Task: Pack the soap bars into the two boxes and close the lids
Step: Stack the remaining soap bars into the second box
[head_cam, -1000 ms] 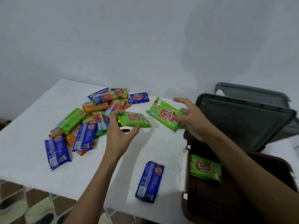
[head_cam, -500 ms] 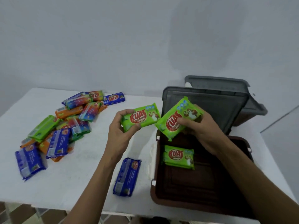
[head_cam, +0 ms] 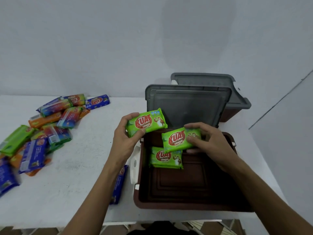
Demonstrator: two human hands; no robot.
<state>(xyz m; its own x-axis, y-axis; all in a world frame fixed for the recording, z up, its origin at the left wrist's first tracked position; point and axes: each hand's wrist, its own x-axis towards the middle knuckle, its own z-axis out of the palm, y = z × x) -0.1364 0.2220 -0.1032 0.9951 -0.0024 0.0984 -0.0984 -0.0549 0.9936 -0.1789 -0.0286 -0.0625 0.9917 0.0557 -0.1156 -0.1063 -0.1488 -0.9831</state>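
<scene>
My left hand (head_cam: 126,138) grips a green soap bar (head_cam: 147,122) above the back left corner of the near brown box (head_cam: 186,203). My right hand (head_cam: 208,143) holds a second green soap bar (head_cam: 177,139) low over the box, just above a third green bar (head_cam: 166,157) that lies on the box floor. The near box's grey lid (head_cam: 186,106) stands open at the back. Behind it a second box (head_cam: 232,112) shows with its grey lid (head_cam: 203,80) up. A pile of blue, orange, green and multicoloured soap bars (head_cam: 45,126) lies at the table's left.
A single blue soap bar (head_cam: 118,185) lies on the white table (head_cam: 76,160) beside the near box, partly hidden by my left forearm. The table's front edge runs just below the box. A plain wall rises behind.
Both hands carried their green bars from the pile to the open box. My right hand's bar has dropped lower into the box; the left one has come over its corner.
</scene>
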